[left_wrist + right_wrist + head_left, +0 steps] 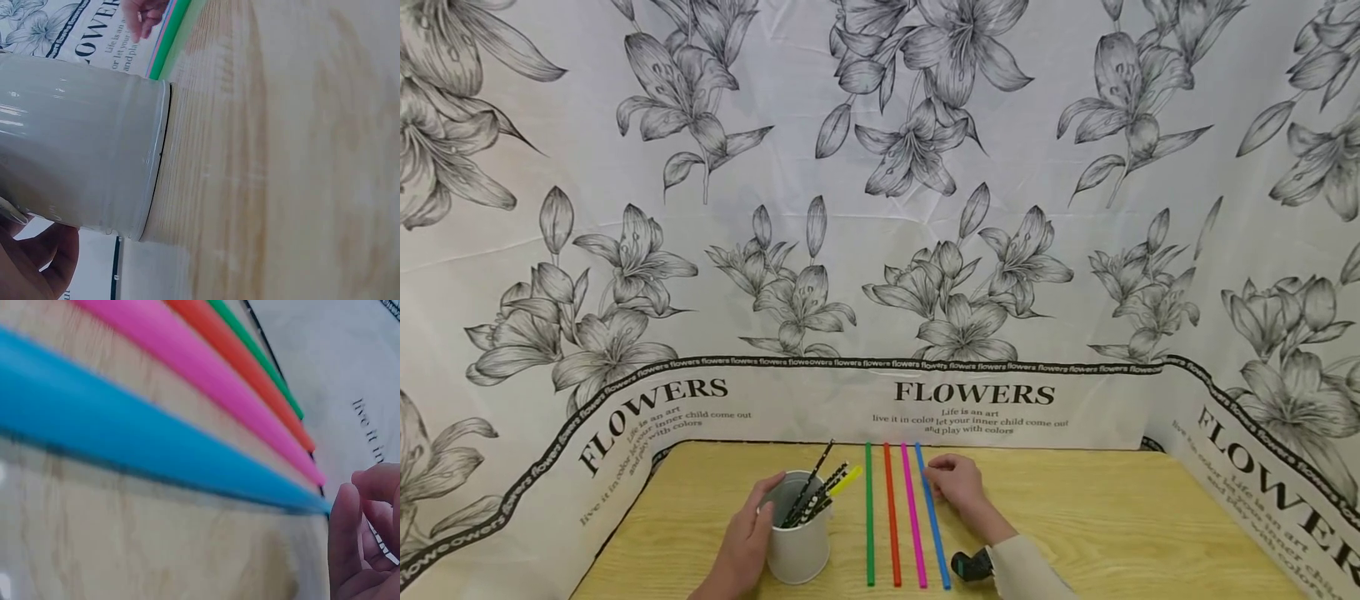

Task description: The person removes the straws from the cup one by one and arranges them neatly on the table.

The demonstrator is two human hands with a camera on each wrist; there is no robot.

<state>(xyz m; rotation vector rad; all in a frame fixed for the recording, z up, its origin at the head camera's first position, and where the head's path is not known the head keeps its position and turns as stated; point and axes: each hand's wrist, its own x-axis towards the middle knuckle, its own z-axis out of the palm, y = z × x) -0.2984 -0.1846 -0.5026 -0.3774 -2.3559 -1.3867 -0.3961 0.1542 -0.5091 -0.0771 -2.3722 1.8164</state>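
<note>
My left hand point(747, 537) grips a white cup point(800, 557) at its left side, fingers round the rim and wall. Tilted in the cup are several thin black-and-white patterned sticks point(811, 492) and one yellow stick point(850, 479). To its right, four long plastic straws lie side by side: green point(870, 517), red point(892, 517), pink point(913, 517) and blue point(934, 521). At the far end of the blue straw is my right hand point(957, 482), thumb and forefinger brought close together right at the straw's edge. I cannot tell whether they pinch it.
The straws lie on a light wooden table point(1075, 517), their far ends near its back edge. A white cloth point(820, 400) with printed flowers and lettering hangs behind it and along both sides. A small black device point(972, 567) sits at my right wrist, by the sleeve point(1026, 567).
</note>
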